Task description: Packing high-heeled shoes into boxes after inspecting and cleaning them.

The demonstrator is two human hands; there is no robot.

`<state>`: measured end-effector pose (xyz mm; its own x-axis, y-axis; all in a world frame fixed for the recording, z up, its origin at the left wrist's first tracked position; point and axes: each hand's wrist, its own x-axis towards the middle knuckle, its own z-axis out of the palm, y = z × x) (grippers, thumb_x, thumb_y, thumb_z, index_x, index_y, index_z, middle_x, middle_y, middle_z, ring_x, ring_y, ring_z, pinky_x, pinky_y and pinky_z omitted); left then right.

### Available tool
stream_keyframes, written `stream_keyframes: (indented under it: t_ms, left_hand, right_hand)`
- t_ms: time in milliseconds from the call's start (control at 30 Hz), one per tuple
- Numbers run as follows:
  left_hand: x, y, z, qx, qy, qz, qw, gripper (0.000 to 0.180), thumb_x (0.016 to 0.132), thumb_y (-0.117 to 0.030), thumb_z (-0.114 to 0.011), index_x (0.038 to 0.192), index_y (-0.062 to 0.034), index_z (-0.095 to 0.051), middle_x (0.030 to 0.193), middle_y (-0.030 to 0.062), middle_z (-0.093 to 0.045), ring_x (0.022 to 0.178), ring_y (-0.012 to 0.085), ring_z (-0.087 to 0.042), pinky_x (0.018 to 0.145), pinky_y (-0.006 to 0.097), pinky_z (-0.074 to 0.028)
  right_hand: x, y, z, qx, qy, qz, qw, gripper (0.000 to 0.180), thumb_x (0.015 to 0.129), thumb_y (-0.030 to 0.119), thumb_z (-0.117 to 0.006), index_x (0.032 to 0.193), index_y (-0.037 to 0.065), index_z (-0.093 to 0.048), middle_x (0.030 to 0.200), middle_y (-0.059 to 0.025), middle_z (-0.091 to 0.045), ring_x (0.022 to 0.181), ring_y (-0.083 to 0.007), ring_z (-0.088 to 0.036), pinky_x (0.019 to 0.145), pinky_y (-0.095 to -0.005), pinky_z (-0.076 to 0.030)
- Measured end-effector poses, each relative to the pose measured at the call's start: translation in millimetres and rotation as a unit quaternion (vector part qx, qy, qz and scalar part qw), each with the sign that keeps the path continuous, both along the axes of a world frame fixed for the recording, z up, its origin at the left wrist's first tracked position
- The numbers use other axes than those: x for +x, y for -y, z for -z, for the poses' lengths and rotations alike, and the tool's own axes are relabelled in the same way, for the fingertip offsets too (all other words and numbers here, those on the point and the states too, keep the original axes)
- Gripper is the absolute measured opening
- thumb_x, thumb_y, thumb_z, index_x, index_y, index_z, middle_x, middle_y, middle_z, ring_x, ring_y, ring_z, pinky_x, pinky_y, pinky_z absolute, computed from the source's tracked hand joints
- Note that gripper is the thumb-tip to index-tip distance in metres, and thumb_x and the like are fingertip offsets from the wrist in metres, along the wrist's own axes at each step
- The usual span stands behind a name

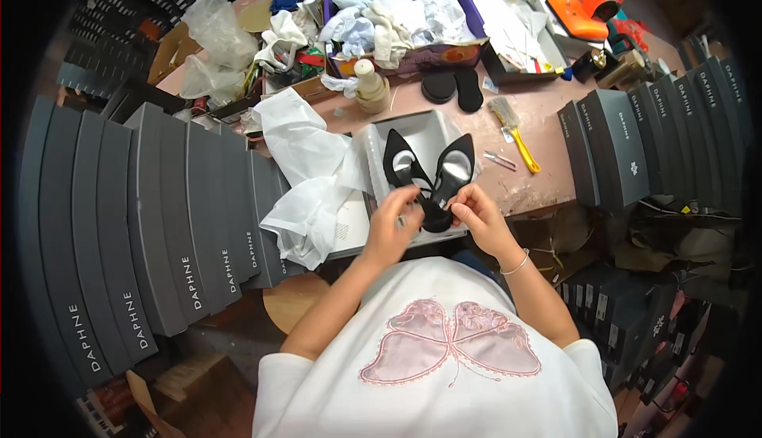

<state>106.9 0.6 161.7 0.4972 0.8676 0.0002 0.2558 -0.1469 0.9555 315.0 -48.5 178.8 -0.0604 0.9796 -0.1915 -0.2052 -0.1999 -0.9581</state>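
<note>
A pair of black pointed shoes (455, 166) with pale insole patches lies in a grey open shoebox (383, 138), toes pointing away from me. My right hand (482, 222) is closed in a pinch at the back of the right-hand shoe, by its heel and strap area. My left hand (392, 230) has its fingers bent beside the back of the left-hand shoe; they are slightly blurred, and whether they grip it is unclear. White tissue paper (305, 152) spills out to the left of the box.
Grey shoeboxes stand in rows at left (163, 216) and right (619, 148). Beyond the box are a squat bottle (371, 92), black pads (468, 91), a yellow-handled brush (520, 140), small scissors (500, 160) and a purple bin (444, 55) of crumpled paper. An orange tool (578, 17) lies far right.
</note>
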Motion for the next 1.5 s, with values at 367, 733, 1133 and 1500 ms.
stream_keyframes:
  t_ms: [367, 733, 1133, 1500]
  left_hand:
    - [-1, 31, -29, 0.045, 0.043, -0.039, 0.997, 0.023, 0.088, 0.001, -0.054, 0.111, 0.0007, -0.055, 0.102, 0.008, -0.058, 0.078, 0.0148, -0.057, 0.071, 0.025, -0.047]
    - [-5, 38, -89, -0.165, 0.074, -0.04, 0.983, 0.024, 0.085, -0.003, -0.067, 0.104, -0.0035, -0.052, 0.084, 0.0008, -0.057, 0.071, 0.0039, -0.052, 0.064, 0.018, -0.044]
    - [-16, 48, -13, -0.143, -0.132, 0.045, 0.98, 0.012, 0.084, -0.007, -0.065, 0.09, 0.0016, -0.06, 0.071, 0.0077, -0.06, 0.062, 0.0106, -0.056, 0.057, 0.026, -0.045]
    - [0, 57, 21, -0.183, -0.04, -0.009, 0.982, 0.015, 0.088, -0.014, -0.063, 0.091, 0.0009, -0.062, 0.071, 0.0083, -0.064, 0.059, 0.0105, -0.056, 0.057, 0.026, -0.046]
  right_hand:
    - [28, -26, -34, -0.021, 0.006, -0.131, 0.991, 0.013, 0.094, 0.013, -0.059, 0.091, 0.006, -0.048, 0.079, 0.0047, -0.048, 0.071, -0.0018, -0.048, 0.061, -0.0187, -0.045]
    - [6, -7, -66, 0.021, 0.006, -0.136, 0.991, 0.013, 0.091, 0.007, -0.061, 0.092, 0.002, -0.049, 0.092, -0.0029, -0.055, 0.078, -0.0064, -0.052, 0.066, -0.0222, -0.047]
    - [-19, 36, -28, -0.018, 0.21, -0.173, 0.962, 0.018, 0.086, 0.012, -0.065, 0.088, 0.0, -0.052, 0.071, -0.0086, -0.058, 0.066, -0.0181, -0.06, 0.061, -0.0302, -0.047]
    - [-14, 37, 19, -0.31, -0.068, -0.06, 0.946, 0.03, 0.096, 0.032, -0.054, 0.094, 0.002, -0.054, 0.089, -0.008, -0.063, 0.065, -0.013, -0.064, 0.044, -0.0226, -0.048]
